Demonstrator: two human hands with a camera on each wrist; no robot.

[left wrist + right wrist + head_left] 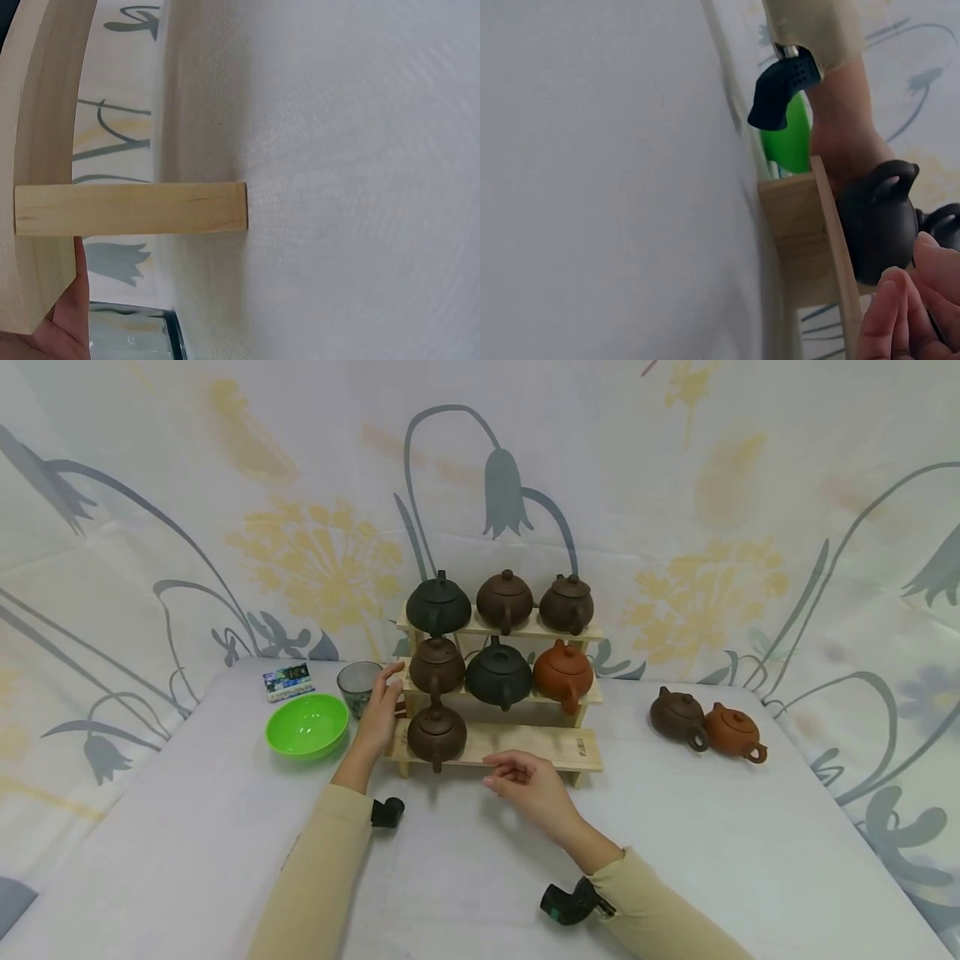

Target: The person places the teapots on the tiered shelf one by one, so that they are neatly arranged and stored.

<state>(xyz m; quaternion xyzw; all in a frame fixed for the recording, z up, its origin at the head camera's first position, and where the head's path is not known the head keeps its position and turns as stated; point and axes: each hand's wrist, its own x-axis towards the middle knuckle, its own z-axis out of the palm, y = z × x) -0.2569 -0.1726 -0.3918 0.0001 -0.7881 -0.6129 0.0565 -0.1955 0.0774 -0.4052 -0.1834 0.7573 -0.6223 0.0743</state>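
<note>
A three-tier wooden stand [525, 740] holds several teapots. My left hand [381, 706] is at the stand's left end, its fingertips by the end of the middle shelf; the left wrist view shows part of it behind a board [45, 127]. A dark brown teapot [437, 735] sits on the left of the bottom shelf, handle toward me. In front of that shelf, to the right of this teapot, my right hand [528, 785] has its fingers loosely bent and holds nothing. Its fingertips [891, 289] show near a dark teapot [874, 225] in the right wrist view.
Two teapots, one dark brown [675, 714] and one orange-brown [731, 731], stand on the table at right. A green bowl [307, 727], a glass cup [354, 681] and a small box [288, 682] are at left. Patterned cloth [465, 485] hangs behind.
</note>
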